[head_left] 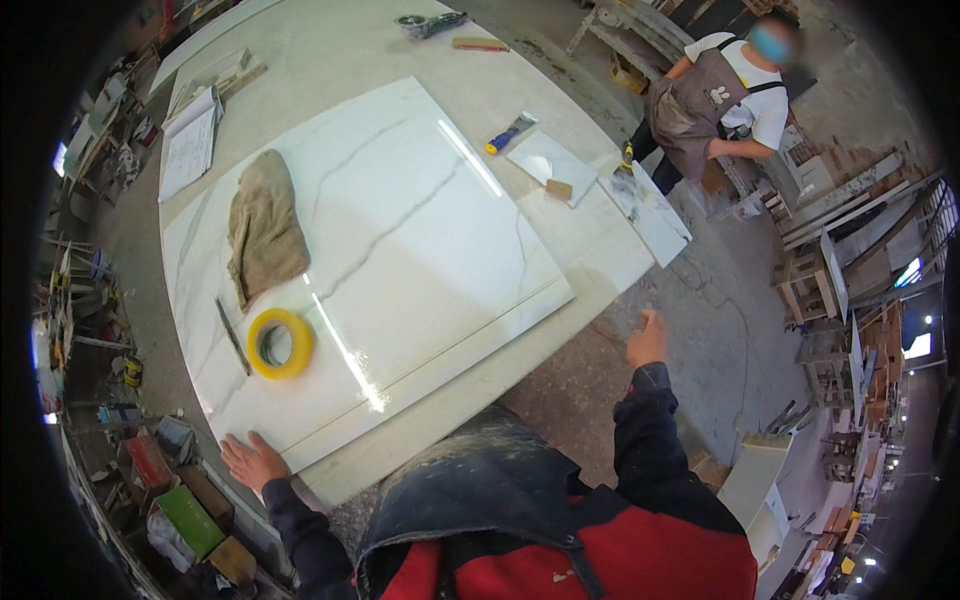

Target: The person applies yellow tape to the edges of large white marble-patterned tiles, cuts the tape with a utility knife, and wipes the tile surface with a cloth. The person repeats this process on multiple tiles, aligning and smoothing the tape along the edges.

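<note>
Left hand at the slab's corner, right hand off the table

The broad pale tabletop (pixel 330 60) carries everything here; past its right edge stands a co-worker (pixel 692 112) in a brown apron. A white, grey-veined slab (pixel 430 265) lies flat on it, near the close edge. Papers (pixel 190 148) rest by the tabletop's left edge, beyond the slab. A brown cloth (pixel 268 225) lies toward the slab's left edge. A small white tile (pixel 535 160) sits between the slab and the tabletop's right edge. The left hand (pixel 254 462), open with fingers spread, touches the slab's near-left corner. The right hand (pixel 648 340) hangs beyond the tabletop's near edge, fingers bent; whether it is fully closed, I cannot tell. A yellow tape roll (pixel 302 345) lies near the slab's left edge, a thin dark tool (pixel 231 335) just beside it.
</note>
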### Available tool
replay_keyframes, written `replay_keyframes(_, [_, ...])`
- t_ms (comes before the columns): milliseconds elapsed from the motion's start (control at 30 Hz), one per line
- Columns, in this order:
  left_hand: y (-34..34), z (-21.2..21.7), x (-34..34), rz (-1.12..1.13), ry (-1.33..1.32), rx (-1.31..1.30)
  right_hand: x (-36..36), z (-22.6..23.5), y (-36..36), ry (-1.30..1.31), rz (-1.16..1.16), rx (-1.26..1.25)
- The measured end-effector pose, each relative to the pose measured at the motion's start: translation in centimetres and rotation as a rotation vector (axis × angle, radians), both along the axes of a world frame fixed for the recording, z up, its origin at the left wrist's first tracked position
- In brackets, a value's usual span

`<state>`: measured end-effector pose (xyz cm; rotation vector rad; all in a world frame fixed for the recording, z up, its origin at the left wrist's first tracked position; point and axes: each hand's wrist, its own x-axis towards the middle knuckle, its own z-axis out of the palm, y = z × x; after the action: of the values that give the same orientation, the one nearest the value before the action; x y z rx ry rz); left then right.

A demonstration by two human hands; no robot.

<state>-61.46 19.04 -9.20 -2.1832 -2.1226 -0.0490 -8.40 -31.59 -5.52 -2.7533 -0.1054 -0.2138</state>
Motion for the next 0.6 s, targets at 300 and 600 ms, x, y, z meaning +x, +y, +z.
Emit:
replay_keyframes(300, [3.7,-0.4,-3.4,0.133,-0.037,-0.034,-1.2,-0.2,14.4,-0.341,0.336,0.161])
replay_keyframes(600, [5.5,-2.0,-7.9,0.007,-0.064,0.074,-0.8,-1.0,24.6,-0.227,0.66,-0.079])
